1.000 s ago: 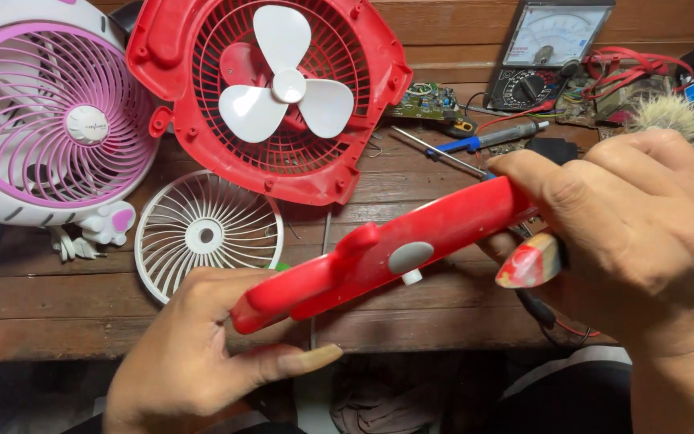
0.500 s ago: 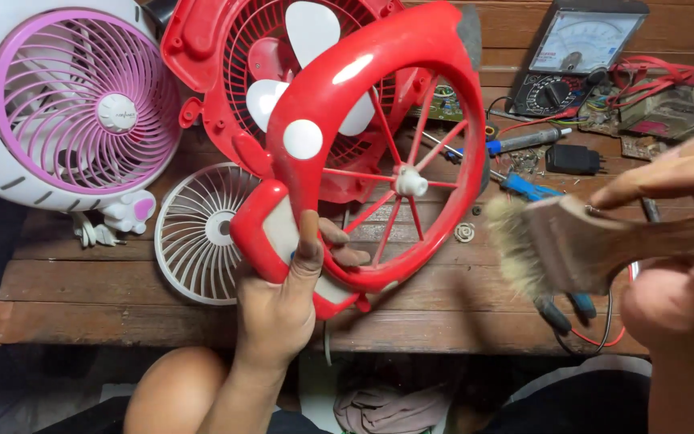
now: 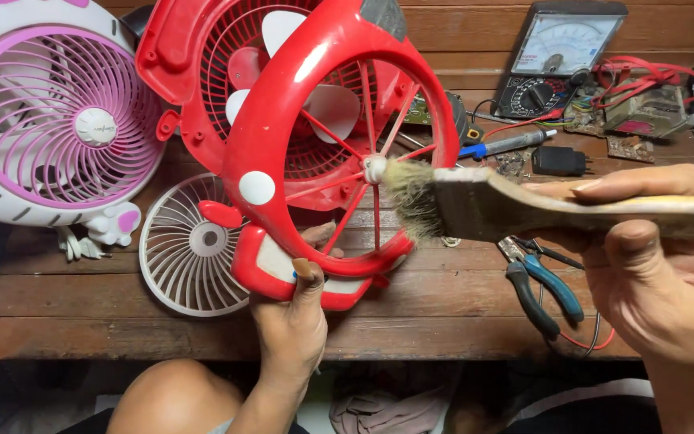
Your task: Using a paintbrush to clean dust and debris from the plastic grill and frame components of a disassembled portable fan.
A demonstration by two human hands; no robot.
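Head camera view looks down on a wooden workbench (image 3: pixel 443 305) where the person's left hand (image 3: pixel 295 317) is closed around the lower rim of a red fan guard frame (image 3: pixel 283 137), thumb pressed on the front of the rim and the fingers wrapped behind it, holding the frame upright and tilted above the bench. The right hand (image 3: pixel 660 273) is closed on the wooden handle of a flat paintbrush (image 3: pixel 524 205), thumb underneath and the forefinger stretched along the top; the brush lies level, and its pale bristles touch the white hub where the frame's red spokes meet. Behind the held frame lies a red fan housing (image 3: pixel 178 88) with white blades showing through its grille. To the left stands a white and purple fan (image 3: pixel 50 120), and just beside the left hand a white round grille (image 3: pixel 190 241) lies flat on the boards. Under the brush, blue-handled pliers (image 3: pixel 544 289) rest on the bench. Farther back sit an analogue multimeter (image 3: pixel 560 52), a blue-handled screwdriver (image 3: pixel 504 146), a small black adapter (image 3: pixel 560 161) and a tangle of red wires (image 3: pixel 644 76) near circuit boards.
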